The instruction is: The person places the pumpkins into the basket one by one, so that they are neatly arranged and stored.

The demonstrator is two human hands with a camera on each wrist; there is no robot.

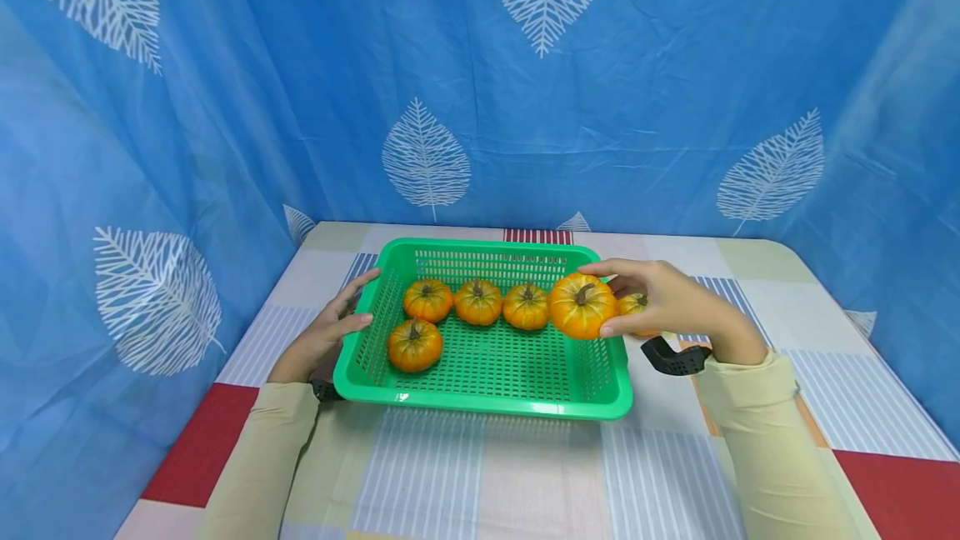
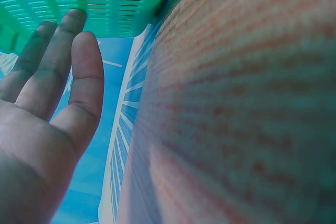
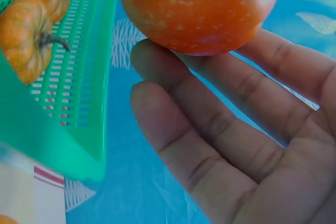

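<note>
My right hand point(image 1: 660, 294) holds a small orange pumpkin point(image 1: 582, 307) between thumb and fingers, above the right end of a green slotted basket point(image 1: 487, 408). In the right wrist view, the held pumpkin point(image 3: 197, 9) shows its smooth orange side against the fingers. Several similar pumpkins lie inside the basket: a row along the back, including the left one point(image 1: 427, 300), and another pumpkin point(image 1: 415, 346) in front at the left. At the basket's left side is my left hand point(image 1: 324, 330), its fingers fairly straight; in the left wrist view the fingertips point(image 2: 73, 19) touch or nearly touch the basket wall.
Beyond the basket's right side, another pumpkin point(image 1: 634, 304) is partly hidden behind my right hand. A patchwork-patterned cloth point(image 1: 420, 473) covers the table. Blue curtains point(image 1: 480, 107) with white leaf prints hang behind and at both sides.
</note>
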